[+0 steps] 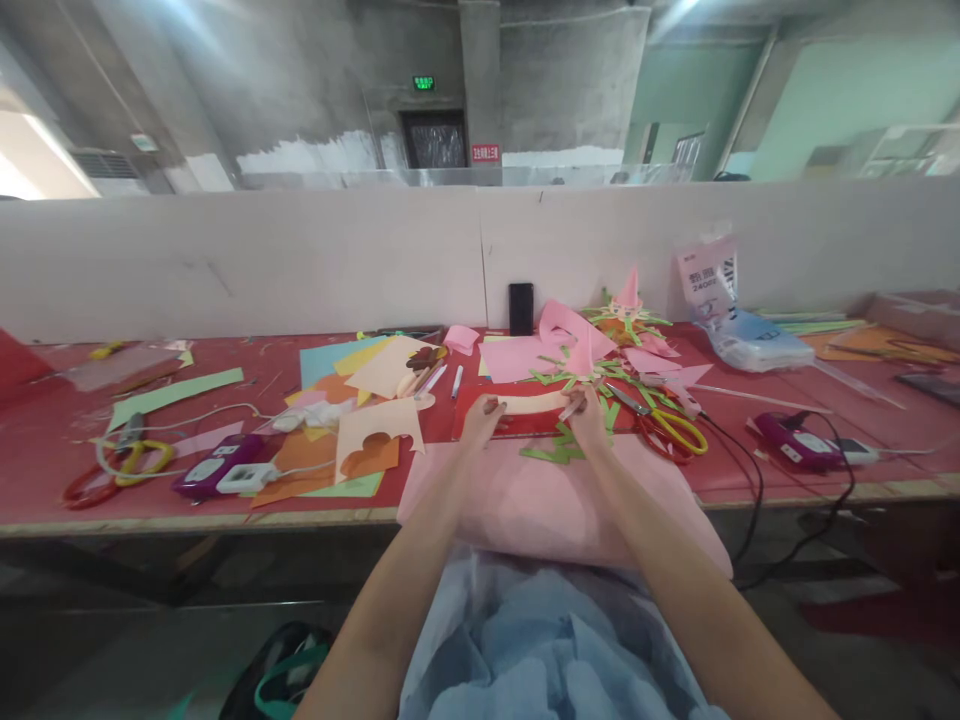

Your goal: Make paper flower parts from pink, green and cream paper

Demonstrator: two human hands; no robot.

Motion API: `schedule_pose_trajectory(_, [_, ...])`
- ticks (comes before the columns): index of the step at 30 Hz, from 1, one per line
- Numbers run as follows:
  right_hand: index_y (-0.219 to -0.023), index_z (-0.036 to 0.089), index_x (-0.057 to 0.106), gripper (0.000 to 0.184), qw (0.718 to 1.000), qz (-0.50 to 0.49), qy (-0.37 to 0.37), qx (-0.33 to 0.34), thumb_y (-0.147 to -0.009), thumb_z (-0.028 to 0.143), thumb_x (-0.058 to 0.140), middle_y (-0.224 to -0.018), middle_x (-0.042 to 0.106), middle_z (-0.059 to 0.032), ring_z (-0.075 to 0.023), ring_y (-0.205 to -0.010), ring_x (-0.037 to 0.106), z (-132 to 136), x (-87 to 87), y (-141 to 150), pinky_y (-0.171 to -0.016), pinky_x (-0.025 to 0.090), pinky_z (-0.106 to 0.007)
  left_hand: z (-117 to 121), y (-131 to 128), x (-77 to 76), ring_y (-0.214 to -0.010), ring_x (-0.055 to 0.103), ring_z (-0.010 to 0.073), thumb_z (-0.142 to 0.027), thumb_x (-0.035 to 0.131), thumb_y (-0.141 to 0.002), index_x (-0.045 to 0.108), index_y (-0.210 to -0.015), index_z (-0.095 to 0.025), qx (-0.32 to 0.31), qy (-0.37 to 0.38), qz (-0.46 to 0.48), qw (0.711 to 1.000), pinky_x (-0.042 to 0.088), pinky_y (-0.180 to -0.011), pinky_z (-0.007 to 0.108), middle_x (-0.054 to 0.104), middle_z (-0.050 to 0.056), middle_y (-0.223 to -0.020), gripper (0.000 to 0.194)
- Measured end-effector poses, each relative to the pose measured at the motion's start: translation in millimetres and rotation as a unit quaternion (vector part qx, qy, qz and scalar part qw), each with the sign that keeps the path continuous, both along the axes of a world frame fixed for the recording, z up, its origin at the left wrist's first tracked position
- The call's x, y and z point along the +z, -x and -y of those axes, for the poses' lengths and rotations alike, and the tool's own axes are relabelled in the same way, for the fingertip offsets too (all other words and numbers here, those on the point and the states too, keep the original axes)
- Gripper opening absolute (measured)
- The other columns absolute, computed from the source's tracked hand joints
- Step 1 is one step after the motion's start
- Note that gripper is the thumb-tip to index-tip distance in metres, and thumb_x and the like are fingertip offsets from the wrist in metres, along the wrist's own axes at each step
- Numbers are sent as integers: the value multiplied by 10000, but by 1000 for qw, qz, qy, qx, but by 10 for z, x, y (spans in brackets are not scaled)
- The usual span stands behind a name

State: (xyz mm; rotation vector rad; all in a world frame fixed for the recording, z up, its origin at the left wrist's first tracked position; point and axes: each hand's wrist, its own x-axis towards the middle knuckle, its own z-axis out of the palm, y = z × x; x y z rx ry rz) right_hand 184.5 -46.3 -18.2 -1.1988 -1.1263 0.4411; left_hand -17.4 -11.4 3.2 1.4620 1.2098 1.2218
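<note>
A cream paper strip (531, 403) stretches between my two hands, slightly curved, above a red sheet (471, 393). My left hand (482, 420) pinches its left end. At the right end, my right hand (587, 412) has closed its fingers on the strip. Under my wrists lies a large pink paper sheet (517, 490) that hangs over the table's front edge. Green paper scraps (559, 450) are scattered close to my right hand. Just right of it rest scissors (667, 420) with red and yellow handles.
Coloured paper sheets (375, 425) pile up on the left, beside a purple power strip (217, 468) and more scissors (127, 460). A black phone (521, 308) leans on the partition. Pink cone crafts (628, 295), a plastic pack (757, 340) and another purple power strip (799, 442) stand rightward.
</note>
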Motion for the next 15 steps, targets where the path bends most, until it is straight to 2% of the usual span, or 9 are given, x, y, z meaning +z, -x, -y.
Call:
schedule_pose_trajectory(2, [-856, 220, 496, 197, 1000, -8, -5, -2, -677, 293, 533, -845, 653, -46, -182, -722, 619, 3, 15, 4, -656, 506, -330, 9, -1, 28, -757, 649, 161, -170, 661, -689, 604, -967, -185, -10, 7, -4, 1000, 538, -718, 301, 680, 26, -831, 285])
schedule_pose_trajectory(4, [-847, 221, 486, 198, 1000, -19, -17, -9, -660, 272, 529, -878, 646, -50, -179, -746, 619, 5, 33, 4, -664, 505, -322, 18, -2, 55, -766, 647, 162, -122, 647, -672, 599, -1008, -189, -16, 11, -3, 1000, 539, -723, 309, 680, 31, -866, 346])
schedule_pose_trajectory(9, [-783, 226, 448, 142, 999, -19, -22, -43, -684, 298, 520, -803, 627, -30, -178, -772, 617, 24, 67, -12, -685, 494, -318, 39, 13, 88, -792, 646, 180, -112, 595, -658, 639, -737, -172, -30, -26, -20, 999, 525, -770, 334, 692, 38, -831, 108])
schedule_pose_trajectory(15, [-766, 241, 342, 196, 998, -60, -23, -30, -764, 369, 490, -818, 658, -47, -194, -828, 643, 44, 102, 7, -641, 495, -314, 47, 30, 125, -957, 627, 176, -40, 515, -647, 646, -697, -175, 6, -62, -2, 998, 465, -920, 348, 704, 34, -961, 195])
